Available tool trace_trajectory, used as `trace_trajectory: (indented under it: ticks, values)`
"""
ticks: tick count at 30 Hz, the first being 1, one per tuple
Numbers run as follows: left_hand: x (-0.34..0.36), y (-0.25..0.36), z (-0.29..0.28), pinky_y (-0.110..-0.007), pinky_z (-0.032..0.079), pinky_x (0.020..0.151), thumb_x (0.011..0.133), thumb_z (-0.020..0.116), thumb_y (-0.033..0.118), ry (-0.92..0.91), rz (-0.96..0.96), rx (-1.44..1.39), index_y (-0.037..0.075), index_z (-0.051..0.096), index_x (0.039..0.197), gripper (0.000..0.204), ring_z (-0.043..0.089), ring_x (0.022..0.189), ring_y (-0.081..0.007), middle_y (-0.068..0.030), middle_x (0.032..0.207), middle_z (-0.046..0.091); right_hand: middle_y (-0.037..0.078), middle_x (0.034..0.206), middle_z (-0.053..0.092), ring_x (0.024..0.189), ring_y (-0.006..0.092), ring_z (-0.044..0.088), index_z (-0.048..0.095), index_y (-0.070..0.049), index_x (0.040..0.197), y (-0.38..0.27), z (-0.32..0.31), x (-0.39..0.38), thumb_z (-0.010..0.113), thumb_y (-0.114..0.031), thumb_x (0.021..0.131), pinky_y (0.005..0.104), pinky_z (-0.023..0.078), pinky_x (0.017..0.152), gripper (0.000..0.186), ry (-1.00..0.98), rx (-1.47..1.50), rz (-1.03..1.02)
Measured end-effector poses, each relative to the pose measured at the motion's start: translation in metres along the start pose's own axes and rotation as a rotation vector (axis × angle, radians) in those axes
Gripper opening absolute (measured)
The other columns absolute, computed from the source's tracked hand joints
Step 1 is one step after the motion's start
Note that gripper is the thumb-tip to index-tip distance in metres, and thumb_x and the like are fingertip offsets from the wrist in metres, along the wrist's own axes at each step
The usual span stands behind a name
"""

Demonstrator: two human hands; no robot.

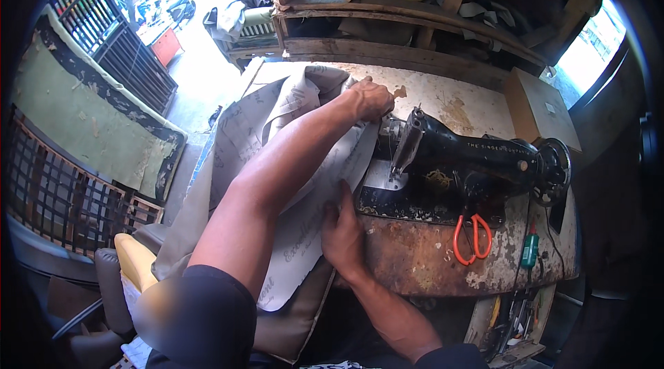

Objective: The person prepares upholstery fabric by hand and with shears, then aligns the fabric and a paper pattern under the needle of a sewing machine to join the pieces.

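Observation:
A large sheet of grey upholstery material (297, 258) with printed lettering on its pale side spreads over the left of the table and hangs off the front. Its far part is bunched into folds. My left hand (373, 99) reaches across it, fingers curled on its far edge behind the needle area of a black sewing machine (449, 154). Nearer to me, my right hand (342, 234) holds the material's right edge, thumb on the printed side, some fingers hidden. The edge runs just left of the presser foot (393, 177).
Orange-handled scissors (473, 239) lean at the machine's base, with a small green bottle (530, 250) to their right. A cardboard box (539, 107) stands beyond the handwheel. Wooden shelving (415, 51) rises behind the worn table (415, 258). Seat frames (97, 120) stand at left.

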State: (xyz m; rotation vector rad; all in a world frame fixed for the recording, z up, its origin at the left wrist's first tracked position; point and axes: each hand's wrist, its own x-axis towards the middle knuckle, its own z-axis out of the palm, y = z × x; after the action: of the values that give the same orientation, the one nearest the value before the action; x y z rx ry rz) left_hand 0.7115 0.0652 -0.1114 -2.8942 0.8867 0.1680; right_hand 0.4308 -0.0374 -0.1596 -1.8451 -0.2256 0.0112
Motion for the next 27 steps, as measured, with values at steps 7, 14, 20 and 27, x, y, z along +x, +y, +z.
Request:
trace_trajectory:
  ticks: [7, 14, 20, 27]
  values:
    - [0.004, -0.005, -0.008, -0.053, 0.048, 0.102, 0.088, 0.065, 0.013, -0.032, 0.048, -0.073, 0.016, 0.075, 0.090, 0.010, 0.073, 0.090, -0.0330, -0.0104, 0.088, 0.075, 0.037, 0.133, 0.062, 0.113, 0.0531, 0.065, 0.036, 0.000, 0.157, -0.004, -0.003, 0.000, 0.052, -0.008, 0.105, 0.0545, 0.059, 0.091, 0.055, -0.037, -0.050, -0.035]
    - [0.008, 0.003, -0.013, -0.054, 0.048, 0.102, 0.091, 0.065, 0.016, -0.068, 0.028, -0.039, 0.015, 0.075, 0.093, 0.010, 0.073, 0.094, -0.0322, -0.0096, 0.091, 0.075, 0.036, 0.134, 0.062, 0.117, 0.0522, 0.064, 0.038, -0.001, 0.156, -0.002, -0.005, 0.001, 0.054, -0.008, 0.104, 0.0539, 0.058, 0.092, 0.055, -0.029, -0.031, -0.024]
    - [0.004, -0.003, 0.012, -0.050, 0.049, 0.101, 0.092, 0.066, 0.015, 0.217, 0.023, 0.050, 0.015, 0.074, 0.098, 0.010, 0.069, 0.111, -0.0253, -0.0087, 0.111, 0.073, 0.036, 0.136, 0.061, 0.118, 0.0530, 0.063, 0.038, -0.001, 0.156, -0.006, -0.002, 0.000, 0.054, -0.009, 0.105, 0.0541, 0.057, 0.093, 0.054, -0.038, -0.010, -0.046]
    - [0.005, 0.017, -0.017, -0.046, 0.053, 0.099, 0.088, 0.070, 0.012, 0.000, 0.028, 0.216, 0.008, 0.075, 0.100, 0.014, 0.074, 0.095, -0.0324, -0.0147, 0.096, 0.076, 0.036, 0.135, 0.061, 0.114, 0.0546, 0.064, 0.036, -0.001, 0.156, 0.001, -0.002, 0.003, 0.053, -0.008, 0.105, 0.0558, 0.058, 0.090, 0.055, 0.002, -0.051, -0.113]
